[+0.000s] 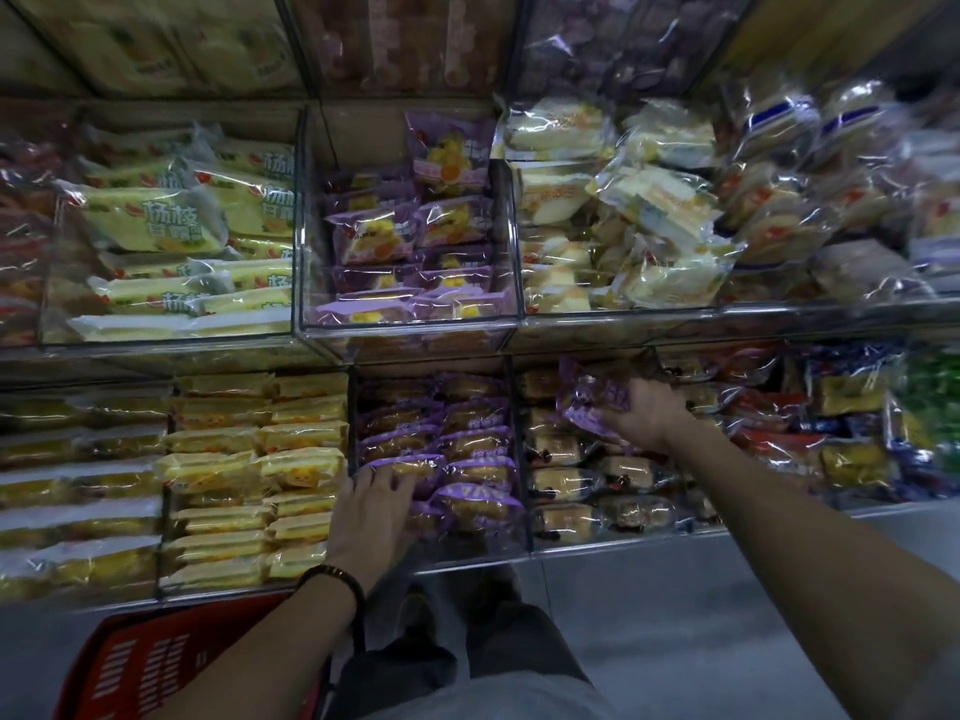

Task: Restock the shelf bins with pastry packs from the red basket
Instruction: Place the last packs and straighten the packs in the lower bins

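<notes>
Head view: left hand (375, 504) lay flat, fingers spread, pressed on the purple pastry packs (457, 449) in the lower middle bin (519, 449). Right hand (647, 415), up and to the right of it, was closed around a purple pack (587, 402) over the neighbouring bin. Red basket (150, 662) sat on the floor below the left forearm, beside a beaded bracelet (337, 576).

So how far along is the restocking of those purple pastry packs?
The lower purple bin already looks nearly full. The right hand holds a purple pack; the left hand presses on packs in that bin. The red basket interior is hidden, so what remains is unclear.
</notes>
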`<state>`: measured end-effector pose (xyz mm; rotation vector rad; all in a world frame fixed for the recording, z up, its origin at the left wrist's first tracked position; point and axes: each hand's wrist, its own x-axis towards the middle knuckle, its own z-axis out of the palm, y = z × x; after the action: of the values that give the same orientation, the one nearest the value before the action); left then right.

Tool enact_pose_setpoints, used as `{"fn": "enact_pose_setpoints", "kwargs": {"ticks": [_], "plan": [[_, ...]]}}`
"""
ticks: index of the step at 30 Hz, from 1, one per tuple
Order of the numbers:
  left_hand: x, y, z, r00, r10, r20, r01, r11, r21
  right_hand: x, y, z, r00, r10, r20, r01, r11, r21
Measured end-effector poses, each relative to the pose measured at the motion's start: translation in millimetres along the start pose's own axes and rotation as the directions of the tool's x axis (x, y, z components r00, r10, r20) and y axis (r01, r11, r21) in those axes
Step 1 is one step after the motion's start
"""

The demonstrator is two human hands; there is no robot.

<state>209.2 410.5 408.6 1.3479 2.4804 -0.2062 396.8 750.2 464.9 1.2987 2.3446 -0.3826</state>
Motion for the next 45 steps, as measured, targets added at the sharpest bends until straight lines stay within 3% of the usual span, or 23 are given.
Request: {"fn": "enact_pose_setpoints", "kwargs": {"ticks": [6, 10, 13, 19, 23, 26, 30, 32, 35, 38, 41, 45], "plan": [[-14, 2, -6, 0.994, -0.084, -0.076, 0.066, 0.976, -0.206, 5, 2, -7, 0.998, -0.061, 0.011, 0.062, 0.996, -0.057], [-22, -2, 1, 0.971, -0.206, -0.125, 0.129, 0.883, -0.452, 0, 0, -17, 0.995, -0.101, 0.017, 0.102, 0.993, -0.057], [-31, -4, 0, 0.964, -0.242, -0.111, 0.139, 0.814, -0.563, -7, -2, -20, 0.988, -0.153, -0.025, 0.154, 0.987, 0.049], [-44, -31, -8, 0.983, -0.175, -0.055, 0.114, 0.818, -0.564, -73, -42, -16, 0.966, -0.212, -0.145, 0.251, 0.899, 0.359], [-50, -56, -10, 0.995, -0.099, 0.009, 0.088, 0.836, -0.541, -120, -86, 17, 0.911, -0.369, -0.181, 0.41, 0.786, 0.463], [-49, -65, -8, 0.998, -0.063, 0.017, 0.062, 0.833, -0.55, -139, -118, 54, 0.847, -0.503, -0.172, 0.529, 0.767, 0.363], [-49, -70, -12, 0.996, -0.085, 0.009, 0.068, 0.726, -0.684, -154, -150, 99, 0.795, -0.583, -0.167, 0.604, 0.786, 0.131], [-51, -71, -13, 1.0, 0.016, 0.004, -0.009, 0.719, -0.695, -155, -161, 118, 0.775, -0.596, -0.208, 0.62, 0.782, 0.069], [-56, -69, -11, 0.986, 0.161, 0.03, -0.109, 0.784, -0.611, -152, -176, 142, 0.784, -0.577, -0.229, 0.585, 0.81, -0.036], [-54, -63, -3, 0.98, 0.194, 0.033, -0.141, 0.807, -0.574, -148, -190, 160, 0.799, -0.538, -0.27, 0.538, 0.839, -0.081], [-52, -57, -1, 0.991, 0.122, -0.054, -0.133, 0.85, -0.51, -149, -200, 168, 0.798, -0.507, -0.325, 0.513, 0.855, -0.073], [-51, -53, -3, 0.995, 0.019, -0.099, -0.058, 0.909, -0.413, -166, -196, 171, 0.855, -0.321, -0.408, 0.389, 0.916, 0.095]]}}
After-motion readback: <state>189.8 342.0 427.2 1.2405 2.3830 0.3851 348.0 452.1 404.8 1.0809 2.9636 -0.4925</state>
